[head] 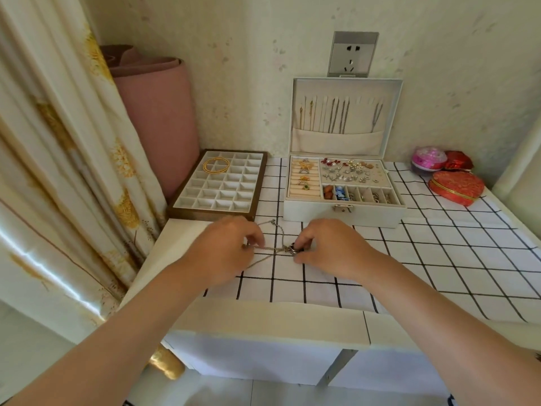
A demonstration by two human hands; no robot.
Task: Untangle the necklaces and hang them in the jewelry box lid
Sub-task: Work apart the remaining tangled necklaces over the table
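Tangled necklaces strung left-right low over bench: left hand fingers pinch the chain, right hand fingers pinch nearest the tangle; jewelry box lid open just beyond.

One head-worn wide-angle view, tilted forward and down across the table. Left hand and right hand close at centre, jewelry box farther off at one o'clock.
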